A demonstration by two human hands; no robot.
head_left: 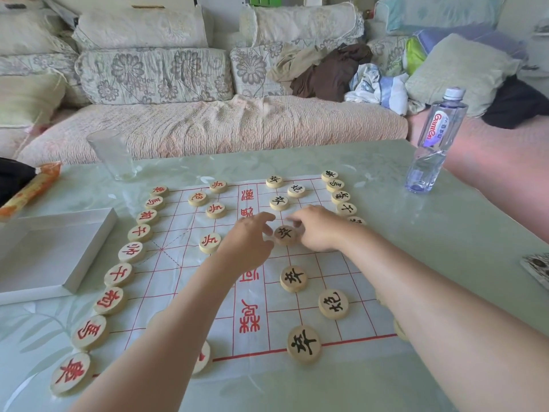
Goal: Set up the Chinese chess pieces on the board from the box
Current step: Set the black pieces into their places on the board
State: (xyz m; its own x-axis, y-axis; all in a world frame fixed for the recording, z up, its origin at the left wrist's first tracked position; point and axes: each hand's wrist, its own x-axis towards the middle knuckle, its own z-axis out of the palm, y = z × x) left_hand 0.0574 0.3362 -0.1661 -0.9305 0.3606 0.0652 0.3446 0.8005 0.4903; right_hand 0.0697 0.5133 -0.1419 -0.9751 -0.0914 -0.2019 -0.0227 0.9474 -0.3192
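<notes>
A white cloth chess board (pixel 297 257) with red lines lies on the table. Red-lettered wooden pieces (pixel 118 275) line its left edge, with red soldiers (pixel 209 242) further in. Black-lettered pieces (pixel 340 197) line the right edge, partly hidden by my right arm. Black soldiers (pixel 293 278) and cannons (pixel 333 304) stand inside the board. My right hand (pixel 319 230) has its fingertips on the edge of a black soldier piece (pixel 284 235) at mid-board. My left hand (pixel 248 237) hovers just left of that piece with its fingers apart. The white box (pixel 59 248) lies open at the left.
A drinking glass (pixel 113 157) stands beyond the board's far left corner. A water bottle (pixel 435 144) stands at the far right. An orange wrapper (pixel 29 188) lies far left, and a phone (pixel 537 270) at the right edge. A sofa (pixel 208 126) is behind.
</notes>
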